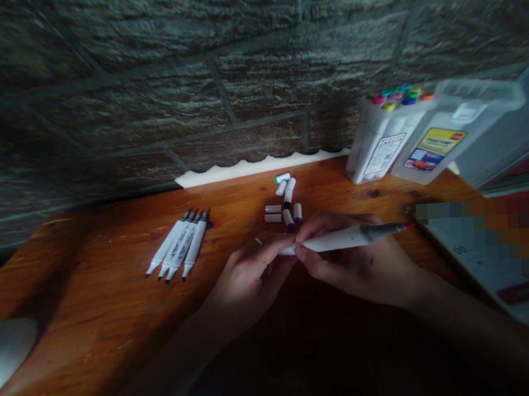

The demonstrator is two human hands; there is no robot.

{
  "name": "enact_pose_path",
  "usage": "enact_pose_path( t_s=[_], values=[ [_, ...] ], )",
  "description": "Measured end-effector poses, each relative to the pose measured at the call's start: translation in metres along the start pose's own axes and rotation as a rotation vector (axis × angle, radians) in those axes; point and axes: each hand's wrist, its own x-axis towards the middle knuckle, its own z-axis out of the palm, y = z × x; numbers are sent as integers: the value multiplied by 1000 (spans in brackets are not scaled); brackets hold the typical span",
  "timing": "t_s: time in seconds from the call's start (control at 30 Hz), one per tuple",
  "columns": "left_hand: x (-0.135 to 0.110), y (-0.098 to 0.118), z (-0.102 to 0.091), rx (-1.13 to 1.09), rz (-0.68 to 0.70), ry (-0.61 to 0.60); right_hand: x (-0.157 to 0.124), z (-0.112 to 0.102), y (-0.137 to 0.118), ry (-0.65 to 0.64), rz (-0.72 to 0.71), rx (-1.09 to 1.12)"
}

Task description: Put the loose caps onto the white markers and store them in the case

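Observation:
My right hand [362,263] pinches a white marker [334,240] near its left end. The marker lies almost level, its grey neck and bare red tip pointing right. My left hand [251,270] is closed on a short white piece at the marker's other end, which looks like a marker cap [287,251]. Fingertips partly hide where the two meet. Just beyond my hands lie several loose caps, among them a red-ended cap [273,218], a purple-ended cap [297,212] and a green-ended cap [282,178]. To the left, several uncapped white markers [178,245] rest side by side, dark tips showing.
At the back right stand a clear case [372,137] full of colourful-ended markers and a clear plastic box [427,152] with a label. A white scalloped strip [253,167] runs along the brick wall [239,80]. A white rounded object [9,351] sits at the wooden table's left.

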Motion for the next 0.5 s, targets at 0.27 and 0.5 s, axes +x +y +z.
enact_pose_path(
  t_s=[0.27, 0.5],
  values=[
    [3, 2, -1, -2, 4, 9, -2, 1, 0, 26, -75, -125],
    [1, 2, -5, 22, -14, 26, -5, 4, -2, 109, -90, -135]
  ],
)
